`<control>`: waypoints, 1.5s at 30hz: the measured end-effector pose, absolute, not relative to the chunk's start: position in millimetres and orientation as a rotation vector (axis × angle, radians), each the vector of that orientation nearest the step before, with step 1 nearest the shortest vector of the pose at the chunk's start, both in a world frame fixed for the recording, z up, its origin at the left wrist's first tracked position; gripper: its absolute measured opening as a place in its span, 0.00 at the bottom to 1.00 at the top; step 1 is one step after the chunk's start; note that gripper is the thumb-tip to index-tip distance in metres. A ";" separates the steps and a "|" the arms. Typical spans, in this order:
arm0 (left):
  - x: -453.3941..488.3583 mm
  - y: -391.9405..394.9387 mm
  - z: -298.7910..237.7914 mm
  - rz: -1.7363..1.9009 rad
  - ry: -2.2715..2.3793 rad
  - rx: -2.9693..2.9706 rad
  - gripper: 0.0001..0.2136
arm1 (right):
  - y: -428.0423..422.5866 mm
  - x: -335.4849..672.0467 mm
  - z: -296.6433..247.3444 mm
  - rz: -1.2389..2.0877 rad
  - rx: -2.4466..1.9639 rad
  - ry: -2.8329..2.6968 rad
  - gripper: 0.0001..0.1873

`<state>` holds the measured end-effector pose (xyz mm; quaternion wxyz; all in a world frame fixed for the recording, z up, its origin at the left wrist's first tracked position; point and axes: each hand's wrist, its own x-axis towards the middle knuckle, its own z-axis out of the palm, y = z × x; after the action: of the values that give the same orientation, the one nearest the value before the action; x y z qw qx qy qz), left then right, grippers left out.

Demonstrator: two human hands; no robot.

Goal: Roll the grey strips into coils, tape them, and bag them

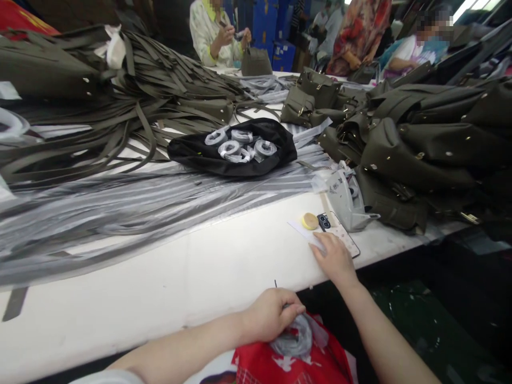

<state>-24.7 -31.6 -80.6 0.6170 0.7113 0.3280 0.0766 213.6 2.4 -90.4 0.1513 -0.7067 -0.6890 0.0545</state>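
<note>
Close to my body, my left hand [276,313] has its fingers closed on a coiled strap in clear plastic [298,341], which rests over my red apron [264,365]. At the table's front edge, my right hand [335,260] pinches a white paper slip [301,230] between thumb and fingers. Just beyond those fingers are a round yellow tape roll [309,221] and a phone in a patterned case [346,240], partly covered by the hand. A whitish tape dispenser [344,194] stands behind the phone.
A black bag [236,169] on the table holds several plastic-wrapped coils [231,151]. Long plastic-covered straps [120,213] spread leftward, below dark loose straps [172,74]. Dark olive bags [436,138] are heaped at right. Several people [218,37] work across the white table [224,256].
</note>
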 end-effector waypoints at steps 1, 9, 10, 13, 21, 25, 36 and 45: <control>-24.9 -29.3 -78.6 0.171 0.752 1.639 0.14 | 7.8 212.7 -95.3 0.127 -2.028 -2.006 0.14; -23.2 -28.7 -69.7 0.159 0.649 1.572 0.20 | 27.1 207.5 -98.3 0.076 -2.078 -2.049 0.06; -21.8 -28.1 -70.6 0.180 0.660 1.582 0.19 | 29.8 208.1 -96.1 0.095 -2.080 -2.045 0.06; -20.4 -12.4 -73.5 0.295 0.829 1.535 0.19 | 29.9 208.3 -84.2 0.184 -2.065 -2.056 0.07; -31.9 72.5 -86.1 0.583 1.257 1.374 0.22 | -20.6 181.9 -14.9 0.308 -1.887 -2.122 0.11; -27.7 71.5 -92.1 0.555 1.249 1.390 0.22 | -31.4 157.6 -2.4 0.040 -1.969 -2.409 0.13; -21.2 35.7 -74.4 0.423 1.100 1.438 0.23 | -34.6 109.8 13.3 0.228 -2.027 -2.730 0.08; -18.1 17.0 -56.6 0.293 0.842 1.589 0.22 | -66.1 157.3 12.4 0.704 -1.910 -2.255 0.07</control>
<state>-18.1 17.0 -56.6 0.6130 0.6891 0.3649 0.1271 157.3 -66.1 12.4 0.0518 -0.6278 -0.7414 0.2314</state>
